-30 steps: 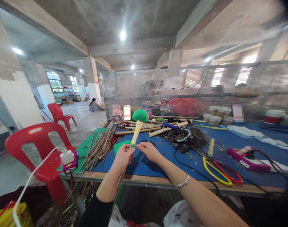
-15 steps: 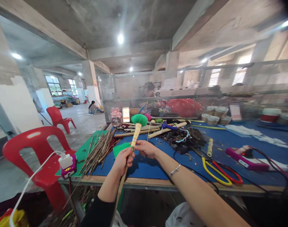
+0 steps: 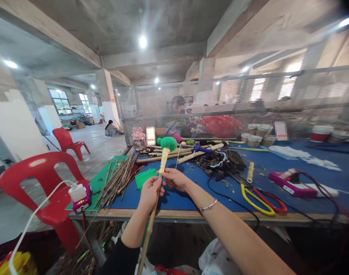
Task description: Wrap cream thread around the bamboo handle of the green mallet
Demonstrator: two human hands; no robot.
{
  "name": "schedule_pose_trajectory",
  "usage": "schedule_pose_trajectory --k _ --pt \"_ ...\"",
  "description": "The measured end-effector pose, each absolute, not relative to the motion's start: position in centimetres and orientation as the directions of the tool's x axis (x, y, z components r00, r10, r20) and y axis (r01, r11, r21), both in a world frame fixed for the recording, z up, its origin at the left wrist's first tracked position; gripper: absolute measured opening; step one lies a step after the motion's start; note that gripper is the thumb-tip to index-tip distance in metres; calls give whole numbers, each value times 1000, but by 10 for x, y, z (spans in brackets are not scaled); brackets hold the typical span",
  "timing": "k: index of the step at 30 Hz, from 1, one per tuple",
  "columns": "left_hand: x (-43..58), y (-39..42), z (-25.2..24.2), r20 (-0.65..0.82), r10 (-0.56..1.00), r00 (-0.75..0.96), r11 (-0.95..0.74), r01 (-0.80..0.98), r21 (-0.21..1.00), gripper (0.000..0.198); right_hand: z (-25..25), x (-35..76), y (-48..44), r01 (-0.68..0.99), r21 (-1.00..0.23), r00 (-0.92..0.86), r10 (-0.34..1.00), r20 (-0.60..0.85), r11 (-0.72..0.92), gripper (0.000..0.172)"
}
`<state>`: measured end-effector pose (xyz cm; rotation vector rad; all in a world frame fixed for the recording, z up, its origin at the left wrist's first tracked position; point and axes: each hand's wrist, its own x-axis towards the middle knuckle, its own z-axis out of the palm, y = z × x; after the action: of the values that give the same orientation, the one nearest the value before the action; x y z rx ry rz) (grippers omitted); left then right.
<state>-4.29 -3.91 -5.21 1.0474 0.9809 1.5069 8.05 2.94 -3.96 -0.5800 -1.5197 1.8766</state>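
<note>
My left hand (image 3: 150,193) is closed round a bamboo stick (image 3: 147,233), which slants up from the bottom of the view. At its top is a round green head (image 3: 169,144), with a pale yellow wrapped neck (image 3: 164,157) below it. My right hand (image 3: 176,180) pinches the lower end of that wrapped neck, fingertips just above my left hand. Behind my left hand lies a piece of green cloth or paper (image 3: 145,178) on the blue tabletop (image 3: 174,202). Whether my right fingers hold a loose wrap end is too small to make out.
A bundle of thin sticks (image 3: 117,181) lies left. Scissors with yellow and red handles (image 3: 259,202), a purple power strip (image 3: 291,186) and cables lie right. Behind are bamboo pieces (image 3: 203,153), a blue glue gun (image 3: 201,148) and a mesh screen (image 3: 157,103). A red chair (image 3: 42,168) stands left.
The view has shifted slightly. The stick now stands a little more upright, with more of its lower length showing. Both hands keep their hold on it.
</note>
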Motion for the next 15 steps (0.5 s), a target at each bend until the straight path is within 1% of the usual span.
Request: schedule_pose_trajectory --k 3,5,7,9,11,15 --pt "-41 -39 -51 110 992 -54 -119 -203 972 38 -41 81 31 -223 -969 -652 756 68 -106 36" --pt "-37 -39 -52 119 988 -101 -129 -100 987 42 -43 81 34 -217 -975 -575 813 91 -44 35" --pt "-33 -40 -55 183 965 -186 -183 18 983 44 -45 81 36 -201 -980 -486 867 106 7 37" --pt "-32 -40 -58 241 944 -226 -225 96 970 40 -45 82 37 -191 -981 -455 884 103 16 38" --pt "-34 -42 -59 233 950 -209 -218 94 971 35 -42 83 35 -193 -981 -505 859 80 -22 38" --pt "-42 -45 -57 130 984 -124 -142 -86 986 36 -39 85 33 -234 -966 -648 758 72 -109 37"
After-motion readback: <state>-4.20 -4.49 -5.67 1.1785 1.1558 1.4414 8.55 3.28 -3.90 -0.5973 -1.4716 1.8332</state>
